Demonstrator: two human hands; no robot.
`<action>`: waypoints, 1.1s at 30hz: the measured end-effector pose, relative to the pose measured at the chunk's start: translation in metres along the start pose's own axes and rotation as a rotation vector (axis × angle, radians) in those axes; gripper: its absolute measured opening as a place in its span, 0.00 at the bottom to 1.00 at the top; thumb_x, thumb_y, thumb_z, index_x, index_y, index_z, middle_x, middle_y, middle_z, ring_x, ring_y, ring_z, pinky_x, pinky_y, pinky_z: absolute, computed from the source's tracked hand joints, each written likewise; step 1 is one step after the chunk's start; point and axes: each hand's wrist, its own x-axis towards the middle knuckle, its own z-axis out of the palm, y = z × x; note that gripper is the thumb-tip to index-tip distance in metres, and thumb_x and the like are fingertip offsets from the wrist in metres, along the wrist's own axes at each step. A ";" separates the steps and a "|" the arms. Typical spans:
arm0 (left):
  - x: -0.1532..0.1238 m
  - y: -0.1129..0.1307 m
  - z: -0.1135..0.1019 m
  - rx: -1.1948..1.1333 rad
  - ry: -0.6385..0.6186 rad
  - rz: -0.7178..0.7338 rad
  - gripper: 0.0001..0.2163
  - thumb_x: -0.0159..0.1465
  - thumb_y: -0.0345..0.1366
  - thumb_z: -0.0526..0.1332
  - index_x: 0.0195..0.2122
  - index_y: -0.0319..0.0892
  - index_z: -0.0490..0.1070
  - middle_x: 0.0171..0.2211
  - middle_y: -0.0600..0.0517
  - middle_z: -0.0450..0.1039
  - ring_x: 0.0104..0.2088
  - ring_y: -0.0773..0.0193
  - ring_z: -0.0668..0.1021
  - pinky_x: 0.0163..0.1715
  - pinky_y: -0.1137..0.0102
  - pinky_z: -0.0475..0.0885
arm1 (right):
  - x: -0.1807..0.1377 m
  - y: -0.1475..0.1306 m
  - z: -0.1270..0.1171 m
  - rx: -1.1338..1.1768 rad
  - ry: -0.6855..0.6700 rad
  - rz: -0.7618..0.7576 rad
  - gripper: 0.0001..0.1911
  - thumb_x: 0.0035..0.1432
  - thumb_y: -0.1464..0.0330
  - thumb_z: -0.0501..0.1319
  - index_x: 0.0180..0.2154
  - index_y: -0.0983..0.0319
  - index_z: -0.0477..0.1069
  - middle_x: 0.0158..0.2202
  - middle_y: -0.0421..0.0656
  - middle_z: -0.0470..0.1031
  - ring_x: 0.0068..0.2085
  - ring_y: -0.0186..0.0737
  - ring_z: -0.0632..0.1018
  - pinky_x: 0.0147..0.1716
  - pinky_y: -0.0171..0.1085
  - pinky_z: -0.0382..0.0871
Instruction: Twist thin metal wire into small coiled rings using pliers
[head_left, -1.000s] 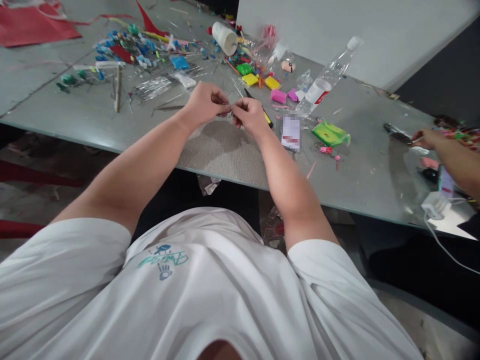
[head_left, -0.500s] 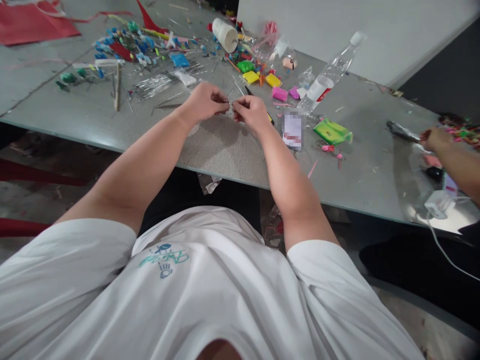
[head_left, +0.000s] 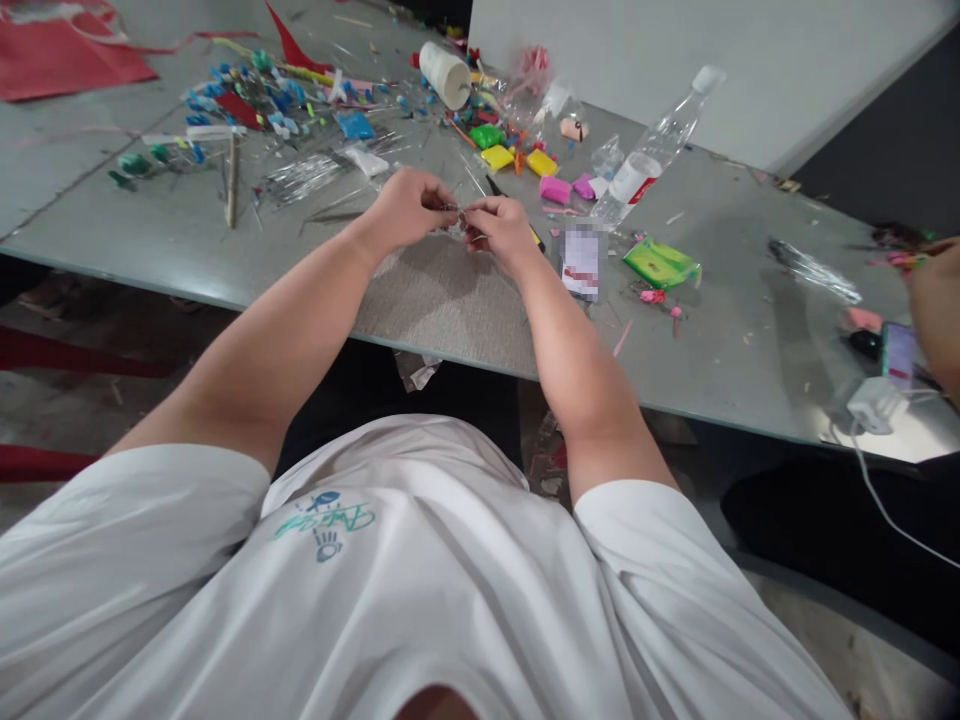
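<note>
My left hand [head_left: 414, 205] and my right hand [head_left: 501, 228] meet fingertip to fingertip above the grey table [head_left: 450, 310]. Both are closed in a pinch. A bit of something thin and pale shows between the fingertips, too small to name. Just beyond my right hand lies a black and yellow tool [head_left: 538, 238], partly covered by it. Left of my left hand is a pile of thin silvery wires [head_left: 304, 178], with a small white packet [head_left: 366, 160] beside it.
A clear plastic bottle [head_left: 660, 140] stands at the right, near a green packet [head_left: 664, 262] and a blurred-out card or screen [head_left: 581, 262]. A white tub [head_left: 445, 76] lies on its side among coloured clay packets and scraps. Another person's arm [head_left: 937, 310] reaches in at the far right.
My hands stay almost in place, fingertips slightly closer together. At the far right, the other person's hand has moved away from the bundle of silvery wires, towards the edge.
</note>
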 end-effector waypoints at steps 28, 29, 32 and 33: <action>-0.005 0.005 -0.002 0.063 -0.001 0.002 0.06 0.58 0.35 0.75 0.31 0.52 0.79 0.28 0.56 0.81 0.36 0.60 0.76 0.47 0.59 0.75 | 0.010 0.013 -0.002 -0.222 0.030 -0.167 0.16 0.72 0.67 0.75 0.32 0.57 0.72 0.28 0.35 0.73 0.34 0.35 0.81 0.40 0.32 0.81; -0.004 0.004 -0.002 0.057 0.002 -0.005 0.07 0.58 0.36 0.75 0.31 0.52 0.79 0.28 0.57 0.81 0.35 0.61 0.75 0.46 0.59 0.75 | 0.012 0.015 -0.001 -0.220 0.026 -0.172 0.15 0.73 0.66 0.74 0.33 0.57 0.73 0.28 0.35 0.73 0.35 0.35 0.81 0.41 0.33 0.81; -0.002 0.001 -0.002 0.037 0.030 -0.013 0.08 0.57 0.38 0.76 0.30 0.54 0.77 0.28 0.58 0.81 0.34 0.62 0.74 0.44 0.59 0.76 | 0.016 0.019 0.001 -0.149 0.014 -0.120 0.13 0.78 0.65 0.69 0.37 0.58 0.75 0.31 0.35 0.75 0.33 0.33 0.80 0.37 0.31 0.80; -0.001 0.000 -0.002 0.027 0.036 -0.011 0.09 0.57 0.39 0.77 0.30 0.54 0.77 0.28 0.58 0.82 0.34 0.61 0.75 0.45 0.58 0.76 | 0.016 0.020 0.001 -0.111 0.017 -0.093 0.12 0.78 0.64 0.68 0.37 0.58 0.75 0.32 0.35 0.76 0.32 0.31 0.80 0.36 0.30 0.79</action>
